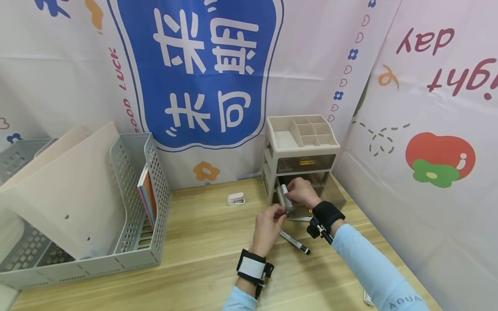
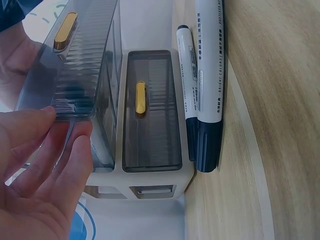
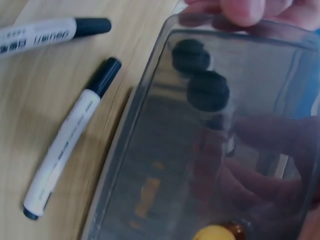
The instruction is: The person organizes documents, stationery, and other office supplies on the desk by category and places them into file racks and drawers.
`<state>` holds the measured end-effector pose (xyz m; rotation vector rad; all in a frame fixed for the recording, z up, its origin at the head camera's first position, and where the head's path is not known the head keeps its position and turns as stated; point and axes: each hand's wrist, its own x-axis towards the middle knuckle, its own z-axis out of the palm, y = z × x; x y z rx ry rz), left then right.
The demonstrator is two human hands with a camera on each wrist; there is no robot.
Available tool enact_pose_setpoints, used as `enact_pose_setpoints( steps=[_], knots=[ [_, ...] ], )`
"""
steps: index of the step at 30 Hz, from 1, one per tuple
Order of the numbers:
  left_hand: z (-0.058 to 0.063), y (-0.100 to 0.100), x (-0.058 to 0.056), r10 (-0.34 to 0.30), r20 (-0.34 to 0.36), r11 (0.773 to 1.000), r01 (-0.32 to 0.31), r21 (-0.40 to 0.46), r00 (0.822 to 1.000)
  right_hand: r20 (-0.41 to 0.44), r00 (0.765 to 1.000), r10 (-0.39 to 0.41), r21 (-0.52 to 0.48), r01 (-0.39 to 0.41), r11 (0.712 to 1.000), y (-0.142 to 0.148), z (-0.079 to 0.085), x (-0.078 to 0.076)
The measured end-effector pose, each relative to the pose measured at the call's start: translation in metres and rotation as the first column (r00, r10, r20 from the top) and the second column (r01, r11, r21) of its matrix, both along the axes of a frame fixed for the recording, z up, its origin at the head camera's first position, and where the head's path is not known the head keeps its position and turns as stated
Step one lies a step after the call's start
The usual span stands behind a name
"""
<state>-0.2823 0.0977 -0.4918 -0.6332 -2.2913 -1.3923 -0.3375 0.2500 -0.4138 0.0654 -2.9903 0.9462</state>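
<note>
Evidently, an open drawer [image 1: 333,193] is jutting out near the back right corner of the worktop [image 1: 202,242].
The right hand [image 1: 304,191] is pinching a marker [image 1: 288,201] inside it; the left hand [image 1: 267,226] is gripping the drawer's front left corner, probably to steady it, while another marker [image 1: 295,242] is lying just in front, seemingly for easy reach.

Light wood-grain tabletop [image 1: 198,268] tucked into a corner, with white printed fabric walls [image 1: 303,52] on two sides, a big blue panel [image 1: 208,82] with white characters, a cartoony red fruit [image 1: 435,147], pretty bright lighting.
</note>
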Motion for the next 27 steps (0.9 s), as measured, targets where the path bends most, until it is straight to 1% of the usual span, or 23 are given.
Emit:
enact_pose_setpoints(
  steps=[3,6,10,12,14,17,19,21,24,27],
  knots=[
    [0.000,0.001,0.000,0.001,0.016,1.000,-0.001,-0.001,1.000,0.009,1.000,-0.013,0.042,0.012,0.999,-0.002,0.001,0.000],
    [0.000,0.001,0.000,-0.001,0.017,1.000,0.001,0.000,1.000,0.025,0.999,-0.021,0.064,0.019,0.998,-0.003,0.001,0.000],
    [-0.001,0.001,0.000,-0.002,0.008,1.000,0.002,-0.002,1.000,0.046,0.999,-0.009,0.093,0.005,0.996,-0.002,0.002,0.001],
    [-0.001,0.001,0.000,-0.003,0.009,1.000,0.003,-0.003,1.000,0.014,1.000,-0.001,0.117,-0.001,0.993,-0.002,0.004,0.003],
    [-0.001,0.000,0.000,-0.002,0.005,1.000,0.002,-0.001,1.000,-0.041,0.999,0.009,0.128,-0.004,0.992,-0.002,0.008,0.009],
    [0.000,-0.001,-0.002,-0.002,-0.007,1.000,0.002,0.004,1.000,-0.164,0.986,0.028,0.103,-0.011,0.995,-0.001,0.017,0.024],
    [0.001,-0.002,-0.003,-0.002,-0.013,1.000,0.002,0.007,1.000,-0.222,0.974,0.041,0.073,-0.025,0.997,0.000,0.023,0.037],
    [0.001,-0.002,-0.003,-0.004,-0.016,1.000,0.004,0.001,1.000,-0.265,0.962,0.058,0.048,-0.047,0.998,0.003,0.022,0.053],
    [0.001,-0.002,-0.003,-0.015,-0.006,1.000,0.015,-0.012,1.000,-0.304,0.950,0.077,0.032,-0.071,0.997,0.006,0.012,0.078],
    [0.000,-0.002,-0.002,-0.024,-0.011,0.999,0.024,-0.021,1.000,-0.306,0.944,0.119,0.069,-0.102,0.992,0.009,-0.006,0.099]
  ],
)
